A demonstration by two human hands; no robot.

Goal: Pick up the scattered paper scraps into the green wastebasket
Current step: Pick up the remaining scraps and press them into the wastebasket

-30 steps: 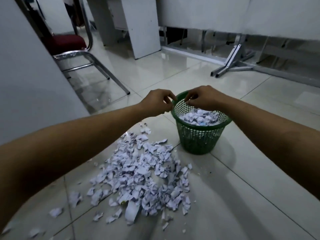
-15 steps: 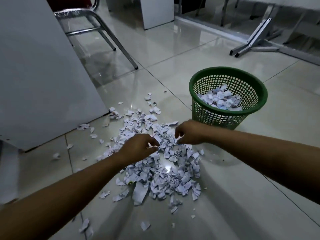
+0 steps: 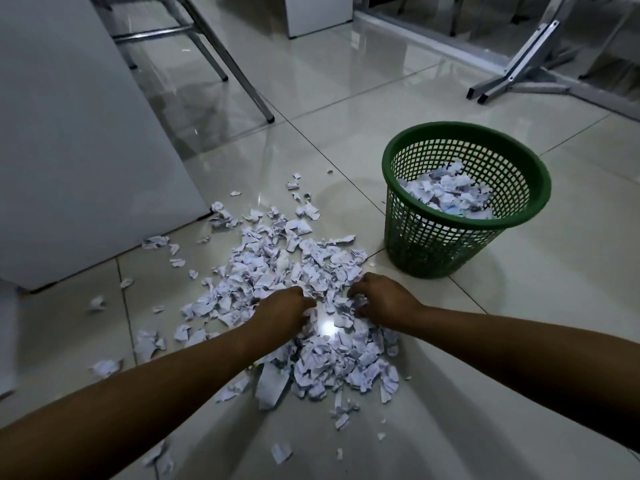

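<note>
The paper scraps [image 3: 291, 271] lie in a loose heap on the floor, just left of and nearer than the green wastebasket [image 3: 429, 251]. The heap's long axis runs from the far left, by the foot of a white panel [image 3: 69, 133], toward the near right; stray pieces trail off to the left and toward the camera. One larger folded scrap [image 3: 272, 386] sits at the near edge, its long side running roughly away from the viewer.

The left hand [image 3: 282, 311] and the right hand [image 3: 384, 301] rest knuckles-up on the middle of the heap, close together, fingers curled down into the paper. The right fingers gather scraps; whether the left has any in its grip cannot be told.

The wastebasket stands upright, open mouth up, its mesh wall touching the floor right of the heap's far end. More scraps [image 3: 446, 192] fill it part-way.

The floor [image 3: 346, 109] is glossy pale tile with dark grout lines and a bright reflection between the hands. Chrome chair legs [image 3: 221, 60] stand at the far left, a folding metal stand [image 3: 512, 74] at the far right.
</note>
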